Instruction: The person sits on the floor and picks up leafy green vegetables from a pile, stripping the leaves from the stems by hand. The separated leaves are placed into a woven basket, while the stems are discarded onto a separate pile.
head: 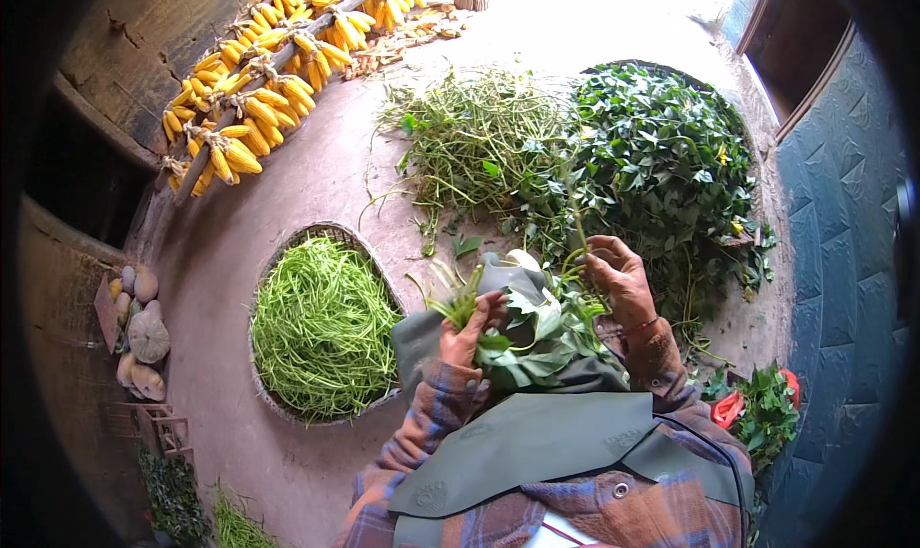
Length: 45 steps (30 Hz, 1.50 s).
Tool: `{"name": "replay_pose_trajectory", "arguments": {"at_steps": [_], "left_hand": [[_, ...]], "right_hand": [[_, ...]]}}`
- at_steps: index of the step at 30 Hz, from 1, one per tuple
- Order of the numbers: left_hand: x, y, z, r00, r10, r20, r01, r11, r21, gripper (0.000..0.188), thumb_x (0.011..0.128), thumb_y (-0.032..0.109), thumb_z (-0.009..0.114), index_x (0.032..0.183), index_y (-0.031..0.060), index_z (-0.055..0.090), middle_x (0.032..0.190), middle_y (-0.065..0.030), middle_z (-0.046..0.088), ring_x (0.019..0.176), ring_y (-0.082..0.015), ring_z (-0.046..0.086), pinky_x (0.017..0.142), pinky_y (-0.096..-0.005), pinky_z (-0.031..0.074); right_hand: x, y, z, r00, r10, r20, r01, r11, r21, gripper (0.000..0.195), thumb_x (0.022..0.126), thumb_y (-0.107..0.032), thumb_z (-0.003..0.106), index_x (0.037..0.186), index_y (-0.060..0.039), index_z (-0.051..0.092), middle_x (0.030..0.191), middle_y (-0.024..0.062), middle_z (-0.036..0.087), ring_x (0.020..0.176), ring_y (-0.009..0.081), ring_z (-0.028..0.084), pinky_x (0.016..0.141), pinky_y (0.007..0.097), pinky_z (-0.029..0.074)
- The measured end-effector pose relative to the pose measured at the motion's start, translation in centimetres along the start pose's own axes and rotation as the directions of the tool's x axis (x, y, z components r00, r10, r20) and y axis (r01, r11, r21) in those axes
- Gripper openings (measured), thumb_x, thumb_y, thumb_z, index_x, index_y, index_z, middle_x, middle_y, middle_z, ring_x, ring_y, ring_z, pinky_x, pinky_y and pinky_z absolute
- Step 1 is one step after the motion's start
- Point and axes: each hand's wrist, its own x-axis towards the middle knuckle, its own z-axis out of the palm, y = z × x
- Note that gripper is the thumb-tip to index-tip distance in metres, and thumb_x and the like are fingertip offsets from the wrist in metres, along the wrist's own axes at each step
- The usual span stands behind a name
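My left hand (pixel 468 330) is closed around a bundle of pale green stems (pixel 453 296), held over my lap. To its right, my right hand (pixel 622 278) pinches a long thin vine stem (pixel 577 217) between thumb and fingertips. Loose green leaves (pixel 535 361) with stalks lie across my lap between both hands, on a dark grey-green apron (pixel 525 440). At the left stands a round woven basket (pixel 399 300) heaped with thin green stems (pixel 323 325). Ahead of my hands is a pile of stripped vines (pixel 481 138), touching a large heap of leafy vines (pixel 661 153) at right.
Bundled yellow corn cobs (pixel 251 110) hang on a wooden pole (pixel 280 56) along the left wall. Pumpkins and gourds (pixel 147 332) sit by that wall, near a small wooden stool (pixel 165 429). A red plastic bag (pixel 727 408) with leaves stands by the blue-green door (pixel 826 296) at right.
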Motion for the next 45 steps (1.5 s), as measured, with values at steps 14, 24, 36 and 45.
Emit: {"name": "replay_pose_trajectory", "arguments": {"at_steps": [14, 24, 36, 45], "left_hand": [[2.0, -3.2, 1.6, 0.919, -0.045, 0.391, -0.047, 0.974, 0.221, 0.023, 0.097, 0.023, 0.058, 0.102, 0.0029, 0.066, 0.084, 0.003, 0.062, 0.074, -0.0063, 0.054, 0.067, -0.022, 0.043], [0.4, -0.9, 2.9, 0.943, -0.225, 0.246, 0.219, 0.974, 0.052, 0.023, 0.099, 0.023, 0.054, 0.094, 0.0002, 0.058, 0.059, 0.0048, 0.038, 0.049, -0.0065, 0.034, 0.046, -0.0234, 0.026], [-0.1, -1.3, 2.4, 0.92, -0.32, 0.225, 0.304, 0.947, 0.102, 0.024, 0.099, 0.026, 0.053, 0.094, 0.003, 0.056, 0.055, 0.0068, 0.031, 0.045, -0.006, 0.027, 0.044, -0.0247, 0.022], [-0.8, 0.8, -2.0, 0.973, -0.182, 0.143, 0.204, 0.966, -0.157, 0.026, 0.099, 0.029, 0.052, 0.105, 0.0042, 0.055, 0.059, 0.005, 0.032, 0.049, -0.008, 0.029, 0.048, -0.0251, 0.027]], "right_hand": [[-2.2, -1.3, 2.4, 0.963, 0.01, 0.269, 0.025, 0.992, -0.126, 0.03, 0.087, -0.002, 0.065, 0.116, 0.003, 0.059, 0.107, 0.0054, 0.065, 0.091, 0.0097, 0.061, 0.081, 0.0257, 0.05], [-2.2, 0.9, 2.0, 0.771, -0.39, 0.504, 0.621, 0.281, -0.732, 0.022, 0.079, -0.011, 0.071, 0.098, -0.004, 0.063, 0.082, 0.0079, 0.06, 0.074, 0.0273, 0.06, 0.067, 0.0364, 0.048], [1.0, 2.7, -2.5, 0.585, -0.511, 0.63, 0.609, -0.235, -0.757, 0.017, 0.074, -0.013, 0.059, 0.09, -0.0118, 0.065, 0.077, 0.0025, 0.061, 0.076, 0.019, 0.059, 0.07, 0.0341, 0.044], [0.4, 1.5, -17.7, 0.725, -0.385, -0.571, 0.019, 0.841, -0.541, 0.021, 0.092, -0.018, 0.064, 0.082, -0.0002, 0.065, 0.066, -0.0025, 0.058, 0.056, 0.0045, 0.048, 0.052, 0.0222, 0.041]]}}
